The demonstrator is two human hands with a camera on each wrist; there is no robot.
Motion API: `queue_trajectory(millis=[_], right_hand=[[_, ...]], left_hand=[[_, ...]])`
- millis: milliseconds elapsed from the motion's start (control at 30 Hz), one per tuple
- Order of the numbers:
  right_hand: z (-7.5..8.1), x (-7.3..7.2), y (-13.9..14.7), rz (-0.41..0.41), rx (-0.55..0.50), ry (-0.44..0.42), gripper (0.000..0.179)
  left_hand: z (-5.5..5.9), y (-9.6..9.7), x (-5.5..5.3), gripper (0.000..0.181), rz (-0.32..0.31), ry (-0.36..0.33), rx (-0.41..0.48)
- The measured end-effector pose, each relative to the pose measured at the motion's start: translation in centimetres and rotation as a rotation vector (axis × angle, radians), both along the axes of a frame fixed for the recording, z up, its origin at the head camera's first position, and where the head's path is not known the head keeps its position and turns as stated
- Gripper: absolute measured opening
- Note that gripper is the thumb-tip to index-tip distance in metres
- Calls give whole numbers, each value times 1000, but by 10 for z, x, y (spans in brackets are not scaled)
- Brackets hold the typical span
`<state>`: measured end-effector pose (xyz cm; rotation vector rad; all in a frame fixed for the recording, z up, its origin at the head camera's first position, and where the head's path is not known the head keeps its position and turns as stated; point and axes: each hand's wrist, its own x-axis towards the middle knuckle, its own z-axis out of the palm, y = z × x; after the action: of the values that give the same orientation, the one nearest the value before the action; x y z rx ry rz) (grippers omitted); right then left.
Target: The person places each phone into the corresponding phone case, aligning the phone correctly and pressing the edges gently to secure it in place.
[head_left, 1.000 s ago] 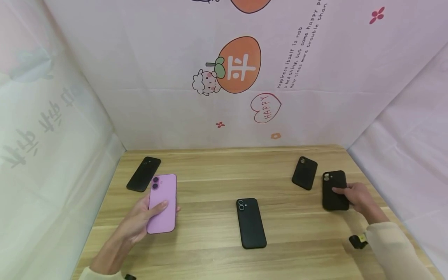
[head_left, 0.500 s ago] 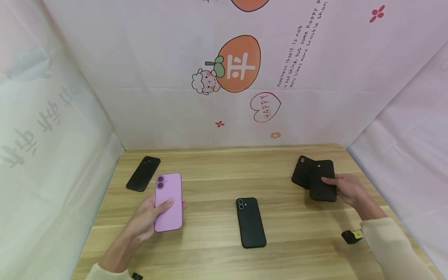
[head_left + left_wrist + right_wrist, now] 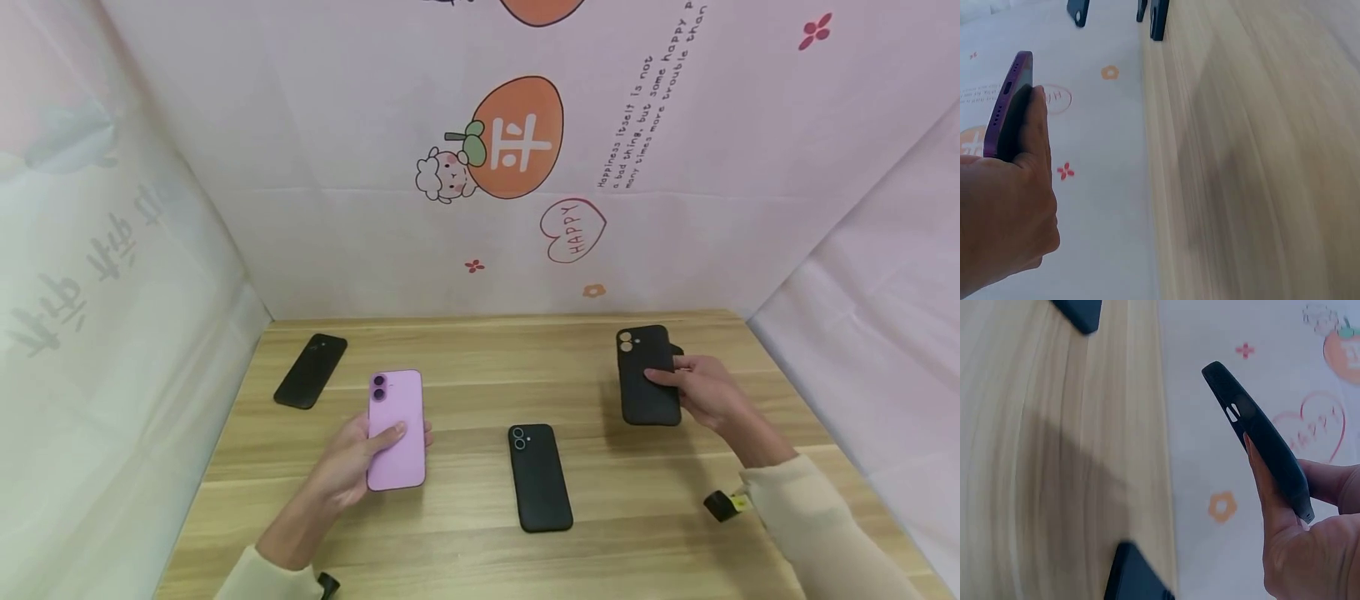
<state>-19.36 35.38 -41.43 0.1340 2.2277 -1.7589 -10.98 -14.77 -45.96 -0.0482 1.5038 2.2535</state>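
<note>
Above the worktop (image 3: 465,358), the left hand (image 3: 349,460) pinches the phone (image 3: 399,465) centre-left, the right hand (image 3: 707,393) the case (image 3: 647,402) upper right, mid-length, probably for balance.

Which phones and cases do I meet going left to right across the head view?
Back-left black phone, lilac phone, black phone with ringed lenses, black case held up.

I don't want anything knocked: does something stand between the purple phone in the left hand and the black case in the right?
Nothing visible. The purple phone and black case are both held above the table; the middle black phone lies flat on it, below their level.
</note>
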Motion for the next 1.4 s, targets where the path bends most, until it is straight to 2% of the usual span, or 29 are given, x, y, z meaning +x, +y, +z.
queue_trajectory(millis=[133,333,567,800,1100,1400], right_hand=[[5,3,-20,31,-22,9,54],[11,6,-47,63,-62,31,52],[16,10,-73,76,-119,42,55],[18,14,-100,82,-168,46,52],[11,15,-129,122,-236,20,47],[8,17,-157,119,-330,-4,48]], left_hand=[[-1,14,-3,55,12,-11,8],[-2,33,-6,54,25,-12,4],[-3,50,-9,52,10,-2,16],[-4,60,-9,52,2,0,35],[-5,69,-8,51,-20,0,36],[-3,76,-8,52,-29,-5,25]])
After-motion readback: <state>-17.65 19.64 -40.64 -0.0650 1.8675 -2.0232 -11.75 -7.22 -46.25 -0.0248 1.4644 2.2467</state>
